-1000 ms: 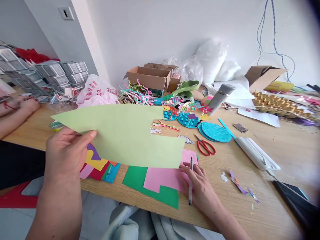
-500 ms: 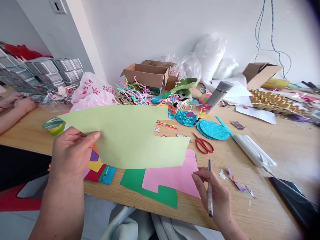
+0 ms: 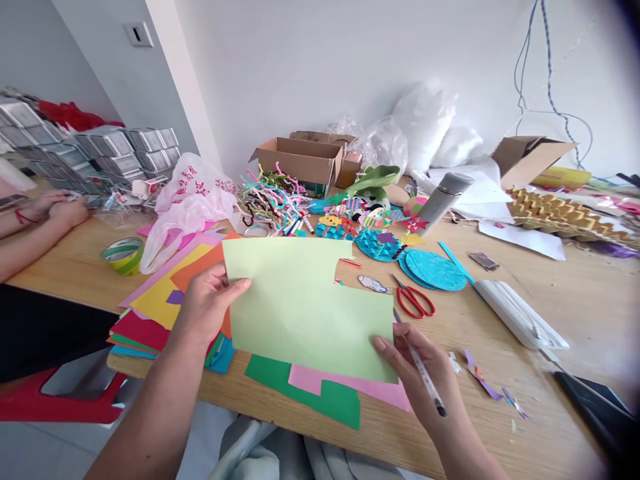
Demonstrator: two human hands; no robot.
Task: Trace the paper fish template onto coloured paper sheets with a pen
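Note:
My left hand (image 3: 207,303) pinches the left edge of a light green paper sheet (image 3: 305,307) with a notch cut from its top right. My right hand (image 3: 417,377) grips the sheet's lower right corner with the thumb and also holds a pen (image 3: 423,373) between its fingers. The sheet hovers over a pink sheet (image 3: 350,390) and a dark green sheet (image 3: 310,393) lying on the wooden table (image 3: 550,427). A stack of coloured paper (image 3: 155,300) lies under my left hand.
Red scissors (image 3: 414,299), teal paper discs (image 3: 433,269), a grey flask (image 3: 443,197), a white case (image 3: 520,313), a tape roll (image 3: 123,253), a pink plastic bag (image 3: 185,200), cardboard boxes (image 3: 300,160) and paper scraps (image 3: 483,377) surround the sheets. Another person's arms (image 3: 35,223) rest at the far left.
The green sheet swung from my left to in front of me and lower. My right hand, with the pen, rose from the pink sheet and took hold of the green sheet's corner.

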